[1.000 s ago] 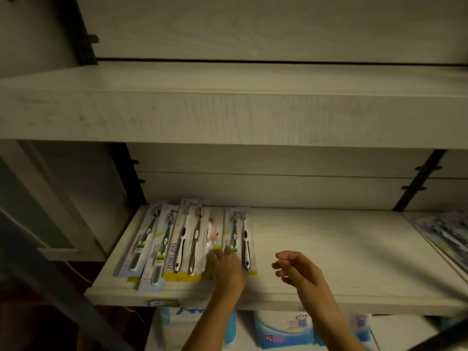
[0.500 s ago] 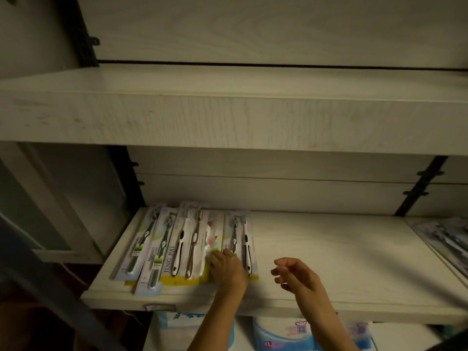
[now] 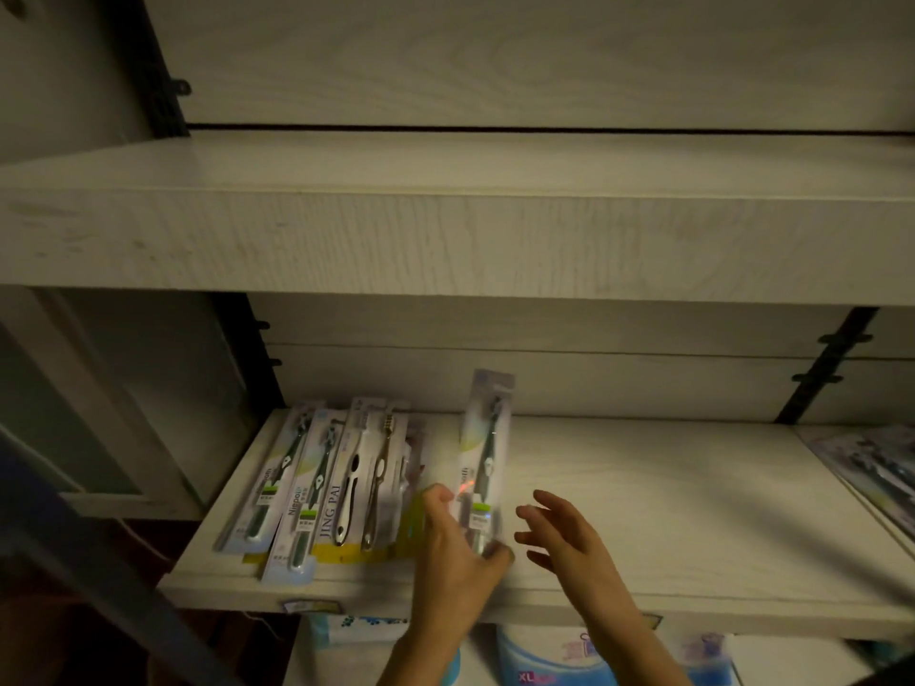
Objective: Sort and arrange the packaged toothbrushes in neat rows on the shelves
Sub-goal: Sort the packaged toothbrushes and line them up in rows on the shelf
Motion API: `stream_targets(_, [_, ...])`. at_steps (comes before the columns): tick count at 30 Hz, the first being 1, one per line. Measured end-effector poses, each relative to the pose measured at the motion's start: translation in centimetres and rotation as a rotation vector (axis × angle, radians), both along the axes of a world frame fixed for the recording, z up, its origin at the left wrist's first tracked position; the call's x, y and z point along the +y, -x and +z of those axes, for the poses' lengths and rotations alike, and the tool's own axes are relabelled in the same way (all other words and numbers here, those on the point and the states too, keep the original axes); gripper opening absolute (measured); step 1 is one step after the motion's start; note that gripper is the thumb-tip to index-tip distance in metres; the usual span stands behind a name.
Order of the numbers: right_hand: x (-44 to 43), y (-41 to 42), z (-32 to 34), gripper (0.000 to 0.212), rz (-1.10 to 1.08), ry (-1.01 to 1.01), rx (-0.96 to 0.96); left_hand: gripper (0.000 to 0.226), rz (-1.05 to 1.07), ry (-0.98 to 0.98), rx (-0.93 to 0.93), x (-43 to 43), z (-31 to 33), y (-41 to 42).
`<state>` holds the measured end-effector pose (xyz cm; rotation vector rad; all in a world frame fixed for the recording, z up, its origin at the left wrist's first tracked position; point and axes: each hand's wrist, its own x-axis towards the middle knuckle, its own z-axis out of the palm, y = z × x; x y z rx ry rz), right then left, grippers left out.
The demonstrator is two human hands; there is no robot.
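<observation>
Head view, grip: the left hand [image 3: 455, 552] pinches the lower end of a clear-fronted card pack holding a dark toothbrush [image 3: 485, 448]. The pack rises toward 12 o'clock, lifted off the pale wooden shelf [image 3: 668, 512].
Head view, other hand: the right hand [image 3: 569, 542], at the pack's 3 o'clock, has its fingers spread and holds nothing.
Head view, row: the overlapping toothbrush packs [image 3: 336, 487] lie at the left hand's 9 o'clock.
Hard to see: the light is dim, and the left hand hides the pack's bottom edge.
Change: half a second ago the left hand pressed on the row's right end and no pack was raised.
</observation>
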<state>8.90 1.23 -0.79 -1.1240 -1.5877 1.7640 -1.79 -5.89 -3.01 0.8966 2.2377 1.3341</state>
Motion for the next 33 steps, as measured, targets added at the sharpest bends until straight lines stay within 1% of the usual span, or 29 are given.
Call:
stream_targets(3, [-0.3, 0.7, 0.2, 0.017, 0.045, -0.02, 0.005, 0.073, -0.088, -0.066, -0.035, -0.4, 0.8, -2.1])
stream_targets(5, [-0.1, 0.6, 0.0, 0.017, 0.018, -0.078, -0.003, 0.064, -0.106, -0.159, -0.095, -1.0, 0.6, -2.4])
stream_targets(7, [0.1, 0.2, 0.0, 0.018, -0.009, -0.092, -0.006, 0.046, 0.015, -0.25, -0.177, -0.8, 0.3, -1.5])
stream_targets(8, [0.3, -0.1, 0.0, 0.016, -0.023, -0.085, -0.001, 0.038, 0.09, -0.235, -0.183, -0.1, -0.3, -0.6])
stream_targets(9, [0.4, -0.4, 0.1, 0.015, -0.036, -0.079, 0.006, 0.033, 0.136, -0.161, -0.149, 0.8, -1.1, 0.3])
stream_targets(10, [0.5, -0.7, 0.1, 0.014, -0.045, -0.078, 0.014, 0.034, 0.14, -0.025, -0.099, 1.8, -1.8, 1.1])
stream_targets(12, [0.5, -1.1, 0.1, 0.013, -0.053, -0.08, 0.026, 0.036, 0.129, 0.284, 0.088, 3.7, -3.2, 2.0])
stream_targets(13, [0.5, -1.3, 0.1, 0.014, -0.056, -0.083, 0.028, 0.036, 0.117, 0.372, 0.195, 4.5, -3.6, 2.2])
stream_targets(15, [0.4, -1.5, 0.1, 0.013, -0.063, -0.094, 0.028, 0.043, 0.13, 0.402, 0.306, 5.9, -4.6, 2.6])
stream_targets(17, [0.4, -1.8, 0.1, 0.013, -0.061, -0.103, 0.037, 0.043, 0.122, 0.5, 0.286, 6.5, -5.3, 2.9])
stream_targets(18, [0.4, -1.9, 0.1, 0.013, -0.061, -0.103, 0.043, 0.042, 0.088, 0.53, 0.214, 6.8, -5.2, 3.0])
stream_targets(21, [0.3, -2.2, 0.1, 0.014, -0.07, -0.105, 0.054, 0.04, 0.037, 0.586, 0.152, 7.4, -4.4, 3.4])
stream_targets(22, [0.3, -2.2, 0.0, 0.014, -0.073, -0.108, 0.055, 0.045, 0.011, 0.64, 0.101, 7.6, -3.8, 3.5])
stream_targets(24, [0.3, -2.3, 0.0, 0.014, -0.073, -0.117, 0.045, 0.055, -0.025, 0.709, 0.087, 7.9, -3.2, 3.9])
stream_targets(26, [0.2, -2.3, 0.1, 0.014, -0.07, -0.117, 0.042, 0.051, -0.086, 0.748, 0.105, 7.9, -2.9, 4.1])
stream_targets(28, [0.3, -2.5, 0.1, 0.013, -0.069, -0.115, 0.051, 0.049, -0.113, 0.686, 0.147, 7.5, -3.1, 4.2])
stream_targets(29, [0.3, -2.6, 0.2, 0.013, -0.069, -0.115, 0.054, 0.047, -0.116, 0.62, 0.124, 7.2, -3.4, 4.2])
stream_targets(30, [0.4, -2.7, 0.3, 0.013, -0.067, -0.113, 0.055, 0.045, -0.113, 0.524, 0.031, 6.8, -3.6, 4.3])
stream_targets(32, [0.5, -3.0, 0.4, 0.013, -0.057, -0.106, 0.058, 0.035, -0.135, 0.257, -0.296, 5.4, -3.1, 3.8])
stream_targets(33, [0.6, -3.1, 0.5, 0.013, -0.054, -0.106, 0.056, 0.026, -0.141, 0.134, -0.415, 4.4, -2.4, 3.4])
